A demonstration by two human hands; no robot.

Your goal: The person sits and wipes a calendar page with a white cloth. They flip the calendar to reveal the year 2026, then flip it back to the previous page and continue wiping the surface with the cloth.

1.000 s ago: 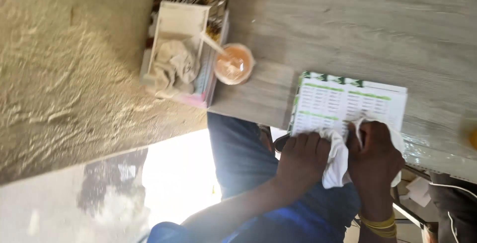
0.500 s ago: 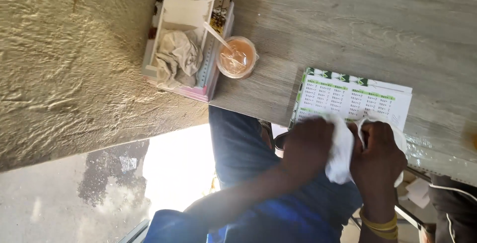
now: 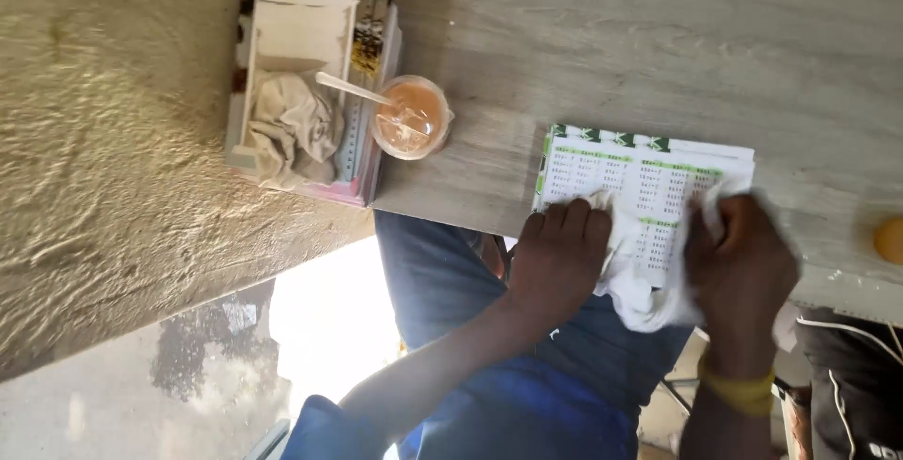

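both hands grip a white cloth [image 3: 649, 281] lying on the printed sheet [image 3: 649, 178] at the tabletop [image 3: 658, 46] edge: the left hand [image 3: 562, 258] curled on its one end, the right hand [image 3: 738, 267] bunching the other. well left of the sheet stands a cup of orange drink [image 3: 411, 119].

Both hands crowd the lower right of the frame: the left hand [image 3: 562, 258] and right hand [image 3: 738, 267] grip a white cloth [image 3: 644, 281] over the printed sheet [image 3: 640, 173], blocking that edge of the worktop [image 3: 658, 37]. The upper right of the frame is bare wood, wide open to pass. At upper left a stack of books with a white tray [image 3: 306, 37] and a cup [image 3: 410, 118] with a spoon stand close together, narrowing the way there. An orange object [image 3: 889, 239] sits at the far right edge.
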